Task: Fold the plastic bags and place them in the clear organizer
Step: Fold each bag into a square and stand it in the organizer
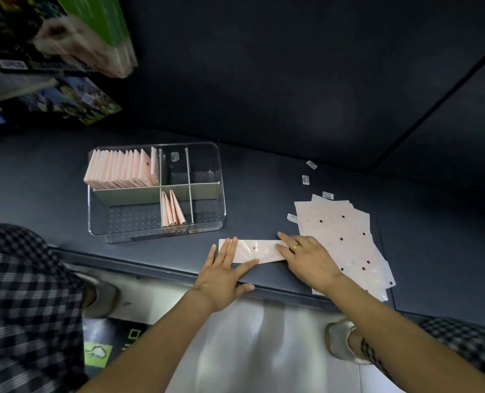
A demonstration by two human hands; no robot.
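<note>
A pale pink plastic bag [259, 249], folded into a long strip, lies near the front edge of the dark counter. My left hand [224, 275] lies flat on its left end with straight fingers. My right hand [309, 258], a ring on one finger, presses flat on its right end. To the right, a loose stack of flat pink bags [346, 236] with dark dots is spread out. The clear organizer [220, 177] stands at the back left; its rear left compartment holds several folded bags [119, 170], and a front middle compartment holds a few more folded bags [173, 211].
Small white labels [306, 180] lie scattered on the counter [264, 194] behind the stack. Boxes and packs [65, 97] sit on a shelf at the upper left. A person in a checked garment [23, 293] stands at the left. Below the counter edge is light floor.
</note>
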